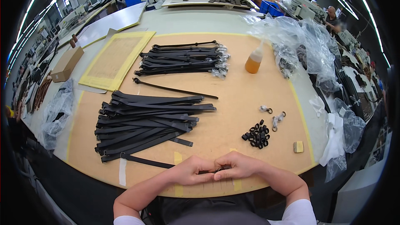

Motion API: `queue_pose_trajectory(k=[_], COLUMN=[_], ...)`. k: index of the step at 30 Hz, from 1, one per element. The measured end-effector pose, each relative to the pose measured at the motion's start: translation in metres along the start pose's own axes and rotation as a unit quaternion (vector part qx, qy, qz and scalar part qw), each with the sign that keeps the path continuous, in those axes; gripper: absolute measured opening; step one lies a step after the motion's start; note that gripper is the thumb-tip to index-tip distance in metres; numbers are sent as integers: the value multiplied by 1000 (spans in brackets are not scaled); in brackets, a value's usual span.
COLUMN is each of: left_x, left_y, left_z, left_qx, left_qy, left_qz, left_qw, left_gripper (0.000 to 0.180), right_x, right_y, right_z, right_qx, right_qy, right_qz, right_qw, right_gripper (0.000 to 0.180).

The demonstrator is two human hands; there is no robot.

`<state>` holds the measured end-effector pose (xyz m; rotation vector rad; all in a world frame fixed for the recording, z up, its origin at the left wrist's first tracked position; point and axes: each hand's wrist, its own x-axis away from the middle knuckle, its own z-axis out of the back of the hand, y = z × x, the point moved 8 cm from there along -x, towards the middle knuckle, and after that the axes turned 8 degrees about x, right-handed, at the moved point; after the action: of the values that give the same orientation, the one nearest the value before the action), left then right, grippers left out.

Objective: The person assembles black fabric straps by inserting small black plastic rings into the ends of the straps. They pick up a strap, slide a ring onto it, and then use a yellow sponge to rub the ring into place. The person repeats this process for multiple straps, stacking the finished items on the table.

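Observation:
One black strap point(150, 161) lies along the near edge, its buckle end at the left, and runs into my left hand point(193, 171), which is closed on it. My right hand point(239, 166) meets the left one, fingertips together, closed around the strap's dark end; my fingers hide most of that end. To the left, a fanned pile of black straps point(146, 121) with buckles lies just beyond my hands. Small black loops point(257, 135) form a heap to the right. Beside them are two metal clasps point(278, 121) partly wrapped in clear plastic.
A row of finished-looking straps point(183, 60) lies farther back, one single strap point(175, 88) below it. A bottle of amber liquid point(253, 61), a small yellowish block point(298, 146), a yellow-edged board point(116, 60), a cardboard box point(66, 63) and plastic bags point(308, 46) surround the work area.

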<state>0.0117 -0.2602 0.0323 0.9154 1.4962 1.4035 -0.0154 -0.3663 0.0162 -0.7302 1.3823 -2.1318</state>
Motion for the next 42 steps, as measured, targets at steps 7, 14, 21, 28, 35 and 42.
queue_pose_trajectory(k=[7, 14, 21, 28, 35, 42], left_x=[5, 4, 3, 4, 6, 9], left_y=[-11, -5, -4, -2, -2, -1], left_z=[10, 12, 10, 9, 10, 17], left_qx=[-61, -22, -5, -18, -6, -35], left_qy=[-23, -10, -17, -22, -24, -12], left_qz=[83, 83, 79, 69, 66, 72], left_qw=[994, 996, 997, 997, 998, 997], left_gripper=[23, 22, 20, 21, 22, 21], right_x=[-1, -2, -2, -3, -5, -1], right_y=[-1, 0, 3, 12, 13, 4], right_z=[1, -7, -10, -18, -21, -9], right_qx=[-94, -129, -157, -205, -222, -238], right_qy=[45, 90, 124, 125, 119, 42], right_qz=[3, 28, 19, 1, -16, -55], right_qw=[995, 987, 980, 971, 968, 969], right_gripper=[38, 32, 33, 38, 41, 32])
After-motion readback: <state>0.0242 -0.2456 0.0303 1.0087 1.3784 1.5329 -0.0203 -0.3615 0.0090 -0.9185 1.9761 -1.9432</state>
